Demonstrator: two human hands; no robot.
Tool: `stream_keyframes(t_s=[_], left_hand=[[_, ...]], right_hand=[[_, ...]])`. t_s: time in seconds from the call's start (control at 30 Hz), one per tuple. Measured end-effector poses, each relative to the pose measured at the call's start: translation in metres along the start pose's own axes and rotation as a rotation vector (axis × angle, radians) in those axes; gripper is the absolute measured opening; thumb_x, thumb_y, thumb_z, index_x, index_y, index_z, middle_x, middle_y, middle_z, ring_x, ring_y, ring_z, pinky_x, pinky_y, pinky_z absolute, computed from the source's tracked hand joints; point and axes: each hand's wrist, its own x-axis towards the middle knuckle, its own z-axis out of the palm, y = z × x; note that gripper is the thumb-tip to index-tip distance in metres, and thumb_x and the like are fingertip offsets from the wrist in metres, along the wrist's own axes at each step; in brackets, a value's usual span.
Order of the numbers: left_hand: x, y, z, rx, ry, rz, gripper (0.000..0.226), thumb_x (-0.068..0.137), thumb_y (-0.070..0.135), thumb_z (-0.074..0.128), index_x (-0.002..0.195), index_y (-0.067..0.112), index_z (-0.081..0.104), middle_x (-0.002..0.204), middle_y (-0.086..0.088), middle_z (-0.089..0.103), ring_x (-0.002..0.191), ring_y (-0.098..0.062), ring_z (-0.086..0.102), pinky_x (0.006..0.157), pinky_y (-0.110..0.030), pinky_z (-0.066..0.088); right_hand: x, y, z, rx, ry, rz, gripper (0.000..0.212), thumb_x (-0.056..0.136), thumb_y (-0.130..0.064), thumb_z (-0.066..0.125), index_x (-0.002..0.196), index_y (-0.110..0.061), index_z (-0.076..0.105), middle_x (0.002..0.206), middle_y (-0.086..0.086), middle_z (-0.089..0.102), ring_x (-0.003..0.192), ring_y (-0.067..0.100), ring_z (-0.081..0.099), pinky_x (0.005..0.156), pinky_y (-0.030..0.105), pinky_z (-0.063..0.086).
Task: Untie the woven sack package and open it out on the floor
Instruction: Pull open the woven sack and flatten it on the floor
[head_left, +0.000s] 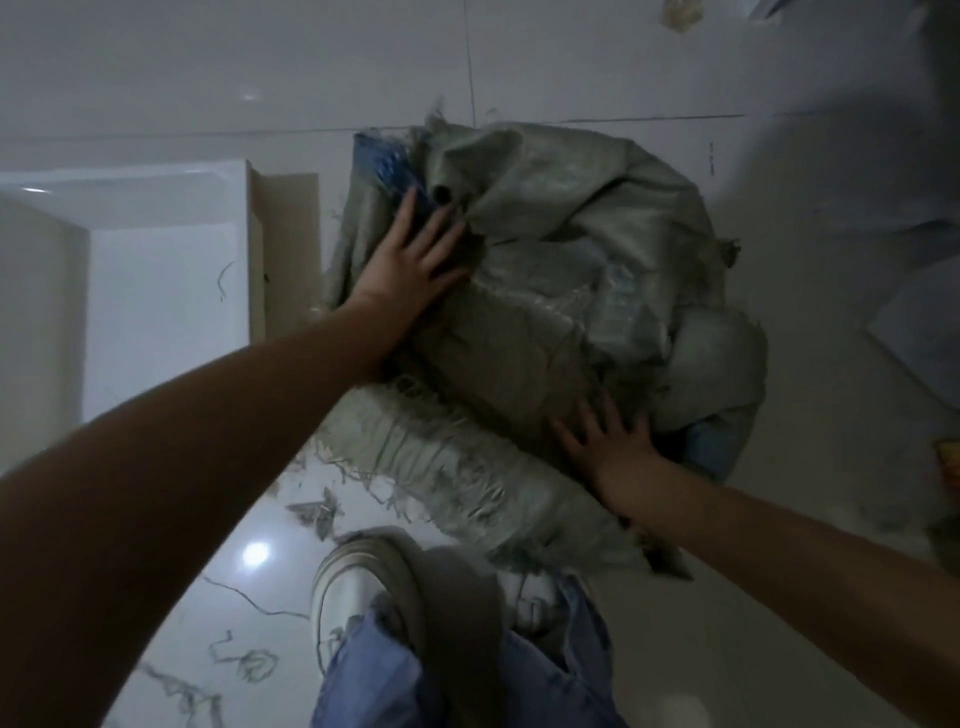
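Note:
A bulky grey-green woven sack package lies on the pale tiled floor, its cloth crumpled and frayed along the near edge. Blue material shows at its far left corner and again at its right side. My left hand lies flat on the upper left of the package, fingers spread, next to a small dark round tube end. My right hand presses flat on the near right part, fingers apart. Neither hand grips anything. I cannot make out any tie or knot.
A white box-like unit with a cardboard piece stands left of the package. Loose sack threads litter the floor. My white shoe and jeans leg stand just before the sack. Pale cloth lies at right.

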Motion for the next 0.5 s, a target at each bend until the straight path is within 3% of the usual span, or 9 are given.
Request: stream_keyframes(t_s=[0.17,0.3,0.33,0.4,0.5], left_hand=[[-0.023,-0.007,0.007,0.001,-0.183,-0.166,0.086,0.089,0.05,0.048,0.152,0.025,-0.004,0.158,-0.018,-0.018,0.145,-0.042,-0.013,0.112,-0.068,-0.004],[-0.041,0.016,-0.024,0.083,-0.302,-0.205,0.077,0.092,0.049,0.04,0.152,0.012,0.01,0.157,-0.025,0.008,0.143,-0.048,0.008,0.111,-0.069,0.009],[-0.043,0.025,-0.034,0.097,-0.286,-0.169,0.069,0.095,0.042,0.036,0.151,0.007,0.015,0.155,-0.027,0.016,0.141,-0.049,0.016,0.111,-0.068,0.014],[-0.042,0.041,-0.046,0.088,-0.218,-0.071,0.062,0.098,0.034,0.03,0.15,0.002,0.017,0.152,-0.029,0.02,0.139,-0.047,0.02,0.111,-0.064,0.019],[-0.034,0.049,-0.044,-0.025,-0.139,0.037,0.069,0.097,0.042,0.029,0.151,0.009,0.003,0.158,-0.022,0.001,0.146,-0.042,-0.002,0.115,-0.064,0.004]], right_hand=[[0.003,0.046,-0.004,-0.11,0.062,0.049,0.076,0.095,-0.039,0.043,0.15,-0.025,-0.008,0.159,0.014,-0.014,0.145,0.038,-0.012,0.113,0.058,0.012],[-0.002,0.054,-0.044,-0.155,0.433,-0.078,0.066,0.088,-0.037,0.055,0.143,-0.014,0.027,0.149,0.017,0.028,0.138,0.032,0.028,0.108,0.046,0.029],[-0.001,0.05,-0.056,-0.094,0.496,-0.137,0.069,0.085,-0.04,0.058,0.142,-0.016,0.03,0.147,0.014,0.032,0.137,0.03,0.03,0.108,0.045,0.029],[0.009,0.039,-0.076,0.086,0.516,-0.215,0.076,0.082,-0.048,0.059,0.146,-0.023,0.026,0.154,0.01,0.023,0.144,0.027,0.017,0.112,0.053,0.018],[0.029,0.033,-0.098,0.524,0.48,-0.163,0.074,0.087,-0.057,0.044,0.149,-0.028,0.016,0.161,0.002,0.008,0.148,0.026,0.004,0.116,0.058,0.01]])
